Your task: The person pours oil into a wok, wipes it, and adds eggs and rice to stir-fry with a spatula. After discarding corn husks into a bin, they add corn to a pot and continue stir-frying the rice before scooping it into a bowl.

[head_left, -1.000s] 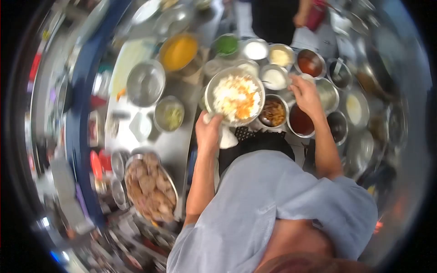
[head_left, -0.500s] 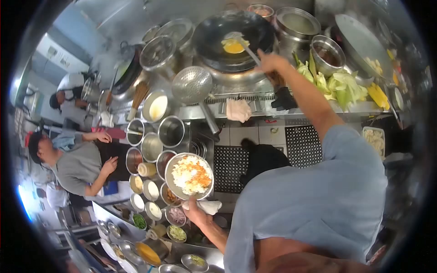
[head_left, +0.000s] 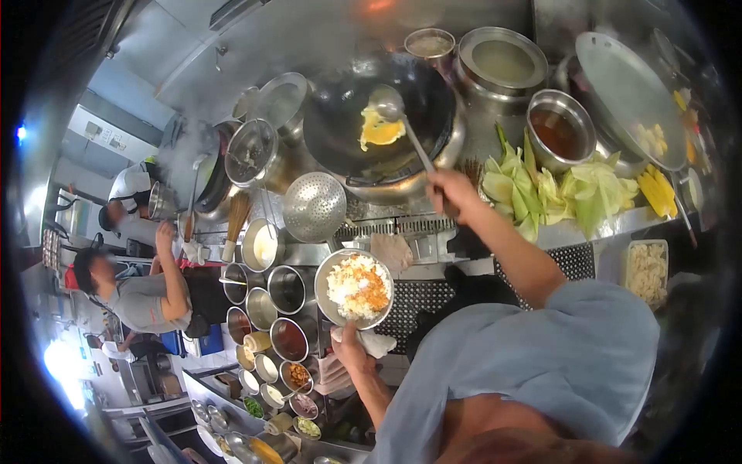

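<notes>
My right hand [head_left: 454,193] is closed around the handle of a ladle [head_left: 417,145]. The ladle's bowl rests over a dark wok [head_left: 332,131], touching or just above a patch of yellow egg [head_left: 382,134]. My left hand [head_left: 353,354] grips the near rim of a metal bowl [head_left: 322,303], and a folded white cloth [head_left: 372,342] is at that hand. White rice [head_left: 346,282] with an orange-coloured portion fills the bowl, which is held up short of the stove's front edge.
A perforated strainer [head_left: 314,207] lies left of the wok. Leafy greens [head_left: 525,189] and a pot of brown liquid [head_left: 558,133] stand on the right. Several ingredient tins, among them one of red sauce [head_left: 289,340], line the left. Co-workers, one in grey [head_left: 147,300], stand farther left.
The bowl of rice has shifted rightward and nearer the wok. The ladle has swung up over the egg, and the egg's outline has changed. The head view has shifted; the grey-shirted co-worker's arm is raised.
</notes>
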Demonstrator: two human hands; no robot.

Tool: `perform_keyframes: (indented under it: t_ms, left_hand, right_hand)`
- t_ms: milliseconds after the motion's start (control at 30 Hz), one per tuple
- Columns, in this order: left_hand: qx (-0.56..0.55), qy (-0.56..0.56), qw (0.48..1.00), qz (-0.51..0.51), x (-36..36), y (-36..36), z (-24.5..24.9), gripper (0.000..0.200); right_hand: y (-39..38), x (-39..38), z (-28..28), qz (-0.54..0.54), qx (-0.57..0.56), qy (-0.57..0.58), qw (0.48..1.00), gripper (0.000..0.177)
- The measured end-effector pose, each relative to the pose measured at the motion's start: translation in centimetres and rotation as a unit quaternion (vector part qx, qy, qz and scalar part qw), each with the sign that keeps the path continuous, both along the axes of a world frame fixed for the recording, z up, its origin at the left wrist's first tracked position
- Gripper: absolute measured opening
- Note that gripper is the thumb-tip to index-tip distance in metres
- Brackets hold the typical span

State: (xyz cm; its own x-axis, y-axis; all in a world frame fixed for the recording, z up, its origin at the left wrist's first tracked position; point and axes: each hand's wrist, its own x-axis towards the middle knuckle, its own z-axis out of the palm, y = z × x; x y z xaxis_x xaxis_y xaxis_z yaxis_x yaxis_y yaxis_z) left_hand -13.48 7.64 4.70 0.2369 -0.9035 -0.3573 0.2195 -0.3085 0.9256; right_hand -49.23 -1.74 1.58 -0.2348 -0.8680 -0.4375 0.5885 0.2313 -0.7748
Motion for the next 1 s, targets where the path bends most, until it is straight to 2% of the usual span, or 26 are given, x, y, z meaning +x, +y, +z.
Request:
perform_keyframes:
  t_ms: [67, 100, 167, 200, 233, 267, 300, 367, 400, 467, 500, 533, 567, 633, 667, 733, 767, 800, 833, 900, 933, 1000]
  left_hand:
    - [-0.017, 0.003, 1.000, -0.014, -1.7, -0.8, 0.3, 0.021]
    - [-0.020, 0.005, 1.000, -0.008, -2.9, -1.2, 1.2, 0.020]
    - [-0.027, 0.008, 1.000, -0.004, -4.3, -3.2, 1.9, 0.020]
    - [-0.024, -0.006, 1.000, -0.006, -5.0, -4.6, 2.5, 0.017]
    - [-0.023, -0.013, 0.999, -0.017, -5.2, -5.8, 2.9, 0.015]
    - [-0.022, -0.020, 0.999, -0.029, -5.2, -6.3, 3.1, 0.014]
    - [-0.022, -0.021, 0.999, -0.032, -5.0, -6.5, 3.0, 0.014]
    - [-0.048, -0.031, 0.997, -0.051, -4.4, -7.1, 2.8, 0.010]
    - [-0.048, -0.031, 0.997, -0.054, -4.2, -7.8, 2.9, 0.010]
    - [-0.072, 0.004, 0.996, -0.061, -4.2, -10.3, 3.5, 0.010]
    - [-0.073, -0.017, 0.995, -0.065, -4.9, -11.8, 4.9, 0.011]
    - [-0.073, -0.018, 0.995, -0.068, -4.6, -12.7, 5.1, 0.011]
    - [-0.084, -0.014, 0.994, -0.068, -4.3, -13.5, 5.4, 0.013]
    - [-0.107, -0.003, 0.992, -0.063, -4.8, -15.4, 6.2, 0.014]
    - [-0.112, 0.003, 0.991, -0.066, -5.1, -16.8, 6.5, 0.014]
    - [-0.126, 0.000, 0.988, -0.086, -5.5, -19.8, 7.1, 0.015]
    - [-0.122, -0.037, 0.988, -0.090, -6.4, -21.4, 8.3, 0.016]
    - [-0.122, -0.037, 0.987, -0.094, -7.0, -22.6, 8.8, 0.016]
    - [-0.137, -0.032, 0.985, -0.099, -7.4, -23.4, 9.1, 0.018]
    - [-0.151, -0.027, 0.982, -0.109, -8.1, -24.9, 9.9, 0.020]
    - [-0.165, -0.047, 0.980, -0.097, -8.4, -25.6, 10.5, 0.021]
    - [-0.172, -0.068, 0.978, -0.092, -9.6, -27.5, 11.5, 0.023]
  right_hand:
    - [4.1, 3.1, 4.1, -0.056, 0.048, -0.035, 0.997, 0.022]
    - [3.6, 2.0, 4.1, -0.056, 0.049, -0.032, 0.997, 0.022]
    - [1.8, -1.2, 2.7, 0.037, -0.026, -0.052, 0.998, 0.018]
    - [-1.5, -4.3, 0.2, 0.086, -0.031, -0.249, 0.964, 0.028]
    - [-2.1, -3.6, 0.1, 0.060, -0.061, -0.099, 0.991, 0.033]
    - [-2.5, -2.6, -0.2, 0.033, -0.090, 0.053, 0.994, 0.039]
    - [-0.4, -0.3, 0.4, 0.027, -0.038, 0.106, 0.993, 0.038]
    - [4.1, 3.8, 2.2, 0.021, 0.007, 0.128, 0.991, 0.046]
    - [3.3, 2.8, 1.7, 0.018, 0.007, 0.128, 0.992, 0.046]
    - [-0.9, -1.1, 0.2, 0.066, -0.020, -0.049, 0.996, 0.060]
    - [-3.2, -2.5, -0.3, 0.077, -0.034, -0.152, 0.985, 0.067]
    - [-3.2, -1.0, -1.0, 0.074, -0.035, -0.152, 0.985, 0.067]
    - [-2.2, 1.6, -1.8, 0.053, -0.025, 0.083, 0.995, 0.067]
    - [0.6, 5.7, 3.4, 0.035, -0.025, 0.239, 0.970, 0.070]
    - [-0.4, 4.5, 3.6, 0.031, -0.029, 0.245, 0.969, 0.070]
    - [-2.9, 0.6, 2.8, 0.119, -0.029, 0.091, 0.988, 0.065]
    - [-5.9, -0.9, 1.4, 0.101, -0.083, 0.058, 0.990, 0.066]
    - [-5.8, 0.0, 1.3, 0.097, -0.083, 0.057, 0.990, 0.066]
    - [-5.0, 1.7, 1.9, 0.070, -0.035, 0.260, 0.962, 0.067]
    - [-1.4, 5.4, 3.8, 0.079, 0.100, 0.311, 0.942, 0.068]
    - [-0.9, 4.9, 4.1, 0.075, 0.101, 0.310, 0.942, 0.068]
    - [0.5, 2.5, 4.0, 0.127, -0.009, 0.167, 0.978, 0.069]
